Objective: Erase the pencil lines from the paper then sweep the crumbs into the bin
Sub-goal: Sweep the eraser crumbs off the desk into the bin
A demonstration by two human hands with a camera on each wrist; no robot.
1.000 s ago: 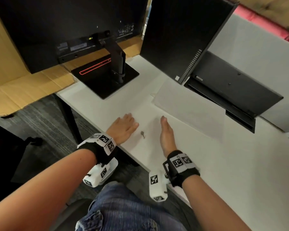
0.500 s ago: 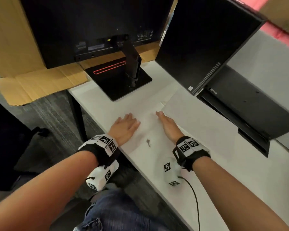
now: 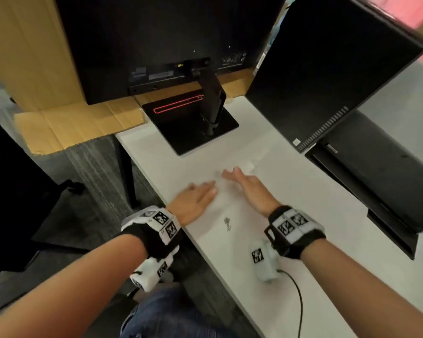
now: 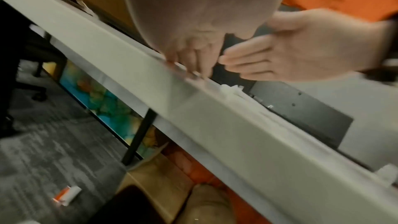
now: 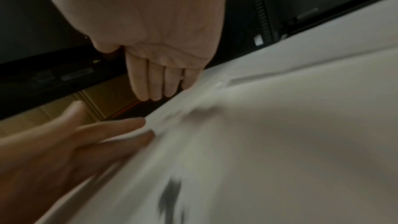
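I read the head view from left to right.

1. My left hand (image 3: pixel 195 203) lies palm down on the bench (image 3: pixel 315 215), at about 9 o'clock from the crumbs (image 3: pixel 227 223). Its fingers are straight and together, pointing toward 1 o'clock, and this grip holds nothing. I judge that it stands as a stop wall at the bench edge, so that swept debris cannot scatter past it.

2. The crumbs form a small dark cluster on the bench between my two wrists, nearer the front edge than the fingertips. In the right wrist view they show as a blurred dark streak (image 5: pixel 170 198).

3. My right hand (image 3: pixel 252 189) stands on its little-finger edge at about 2 o'clock from the crumbs, palm facing the left hand, fingers straight and closed up. This grip also holds nothing. I judge that the blade pose serves to rake debris toward the left hand.

4. The paper (image 3: pixel 274 152) lies flat on the bench beyond the right fingertips, at about 1 o'clock, in front of the monitors. I cannot tell whether pencil lines remain on it.

5. No bin is visible in any view.
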